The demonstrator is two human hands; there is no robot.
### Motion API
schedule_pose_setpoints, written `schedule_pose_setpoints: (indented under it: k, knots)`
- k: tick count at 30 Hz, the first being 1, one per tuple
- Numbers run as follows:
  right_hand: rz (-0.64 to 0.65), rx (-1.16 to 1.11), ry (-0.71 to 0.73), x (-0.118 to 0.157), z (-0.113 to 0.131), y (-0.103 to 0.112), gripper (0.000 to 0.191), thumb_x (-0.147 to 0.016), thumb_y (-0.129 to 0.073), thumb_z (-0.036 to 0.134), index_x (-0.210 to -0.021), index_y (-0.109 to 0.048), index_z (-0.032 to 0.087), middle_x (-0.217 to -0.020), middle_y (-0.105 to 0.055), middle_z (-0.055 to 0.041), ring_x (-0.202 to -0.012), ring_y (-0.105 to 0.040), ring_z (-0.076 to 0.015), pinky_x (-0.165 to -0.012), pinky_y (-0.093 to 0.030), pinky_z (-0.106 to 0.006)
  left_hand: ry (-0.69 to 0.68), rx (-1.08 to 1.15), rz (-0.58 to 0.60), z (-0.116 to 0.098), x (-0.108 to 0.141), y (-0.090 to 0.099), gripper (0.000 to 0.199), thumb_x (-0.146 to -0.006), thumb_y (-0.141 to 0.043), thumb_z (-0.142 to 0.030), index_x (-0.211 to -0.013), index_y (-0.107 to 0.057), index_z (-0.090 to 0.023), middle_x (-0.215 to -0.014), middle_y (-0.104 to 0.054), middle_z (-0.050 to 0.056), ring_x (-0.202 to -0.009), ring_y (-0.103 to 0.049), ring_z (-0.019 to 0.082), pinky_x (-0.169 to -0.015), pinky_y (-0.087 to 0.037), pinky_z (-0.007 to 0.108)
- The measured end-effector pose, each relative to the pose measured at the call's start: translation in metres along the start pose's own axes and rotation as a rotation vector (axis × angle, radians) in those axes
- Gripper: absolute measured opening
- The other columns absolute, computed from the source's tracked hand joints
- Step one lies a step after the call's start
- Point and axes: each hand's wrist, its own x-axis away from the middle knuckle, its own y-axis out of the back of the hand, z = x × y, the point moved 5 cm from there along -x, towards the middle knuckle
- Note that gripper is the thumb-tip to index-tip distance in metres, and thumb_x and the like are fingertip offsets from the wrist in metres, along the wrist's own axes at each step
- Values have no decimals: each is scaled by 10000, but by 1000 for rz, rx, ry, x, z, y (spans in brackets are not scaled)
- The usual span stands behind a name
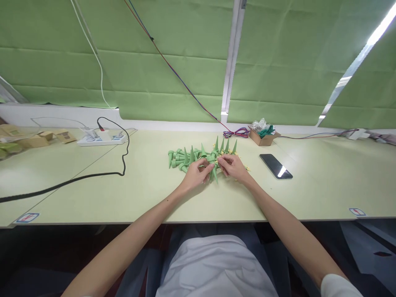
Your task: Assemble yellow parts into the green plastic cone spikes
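Several green cone-shaped pieces [192, 154] lie and stand in a cluster on the pale table, some upright with points up. At the front of the cluster my left hand [198, 172] has its fingers closed around a green spiked piece [214, 175], whose point faces down toward me. Close on its right, my right hand [231, 166] pinches with thumb and index finger at the top of that piece; what is between those fingertips is too small to name. Small yellow pieces [247, 168] lie among the cones and beside my right hand.
A black phone [276, 166] lies to the right. Behind it stands a small cardboard box [265, 139] beside coiled wires [237, 132]. At the left are a power strip [102, 139], a black cable [89, 176] and cardboard pieces [34, 141].
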Motion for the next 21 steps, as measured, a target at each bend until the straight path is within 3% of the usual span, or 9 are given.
schedule_pose_setpoints:
  k: [4, 9, 14, 17, 21]
  knots:
    - [17, 33, -18, 0, -4, 1, 480, -911, -501, 581, -613, -511, 205, -425, -473, 43, -358, -430, -99, -425, -354, -244, -21, -62, -24, -4, 2, 1, 326, -858, -607, -494, -761, -508, -199, -539, -483, -42, -466, -492, 119, -460, -367, 236]
    - [18, 35, -56, 0, -9, 0, 483, -921, -491, 523, -555, -462, 209, -352, -411, 58, -317, -402, -96, -406, -328, -240, -47, -66, -27, -6, 1, 0, 263, -834, -631, -436, -822, -549, -186, -696, -557, -12, -503, -495, 104, -478, -381, 237]
    - [-3, 8, -41, -1, -6, 0, 508, -900, -511, 594, -574, -493, 204, -384, -441, 50, -330, -419, -98, -409, -339, -244, -59, -57, -68, -5, 0, 1, 284, -832, -638, -434, -958, -540, -199, -813, -575, -7, -511, -519, 89, -478, -383, 226]
    - [-29, -52, -9, -1, -2, 1, 502, -881, -539, 621, -610, -518, 199, -409, -464, 49, -332, -413, -94, -401, -336, -242, -49, -27, -101, -3, 0, 2, 290, -837, -637, -444, -918, -490, -208, -758, -562, -25, -491, -513, 86, -464, -370, 216]
    - [-61, -140, 20, 1, 1, 2, 464, -870, -581, 600, -644, -529, 197, -427, -466, 56, -331, -405, -89, -384, -315, -238, -17, 24, -43, 0, -1, 1, 305, -916, -515, -487, -822, -480, -200, -611, -516, -31, -448, -487, 101, -460, -378, 235]
